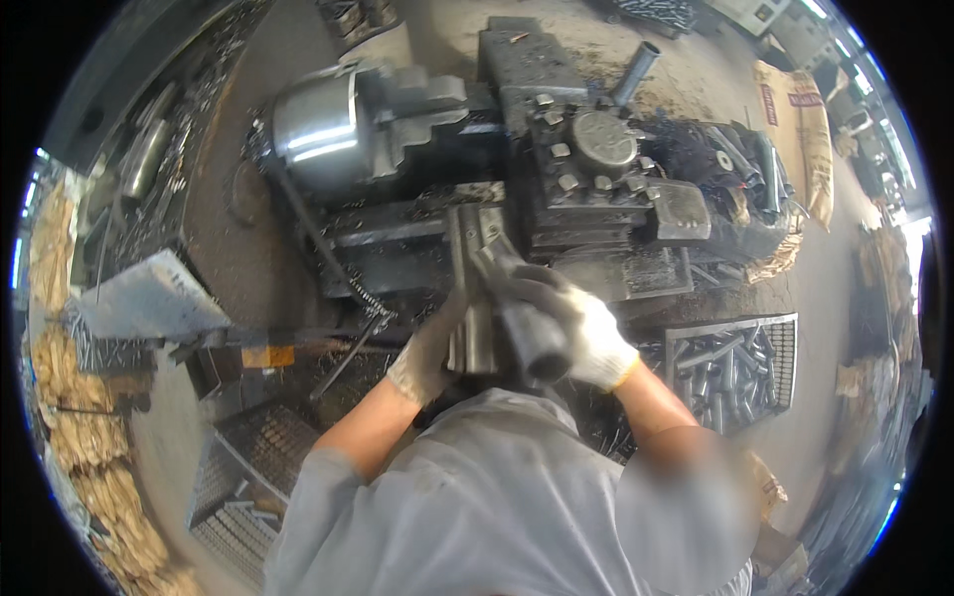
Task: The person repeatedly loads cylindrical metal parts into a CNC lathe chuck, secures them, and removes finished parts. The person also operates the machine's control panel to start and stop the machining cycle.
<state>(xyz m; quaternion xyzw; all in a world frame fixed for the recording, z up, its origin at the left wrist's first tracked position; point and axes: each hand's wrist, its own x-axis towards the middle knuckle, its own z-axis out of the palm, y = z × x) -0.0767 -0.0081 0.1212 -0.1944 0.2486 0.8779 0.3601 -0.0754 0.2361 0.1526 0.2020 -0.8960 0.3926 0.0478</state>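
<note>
A: "Grips?"
B: "Gloved right hand (579,328) is gripping the dark tube (529,333). Gloved left hand (433,346) is touching the grooved bar (467,288) at its 9 o'clock side; fingers partly hidden, can't tell if they're closing."
A: "Tube's sitting where?"
B: "Beside the bar, toward 4 o'clock. From the hands, chuck (316,124) is sitting at 11, tool post (602,144) at 1, crate (784,366) at 3, holding metal pieces (717,372)."

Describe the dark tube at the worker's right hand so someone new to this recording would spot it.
Start at the big lathe across the upper middle, then drop to the gloved right hand below it. The dark tube lies against that hand, its round end toward the person's body. Its rounded shape sets it apart from the long, grooved metal bar to its left.
</note>
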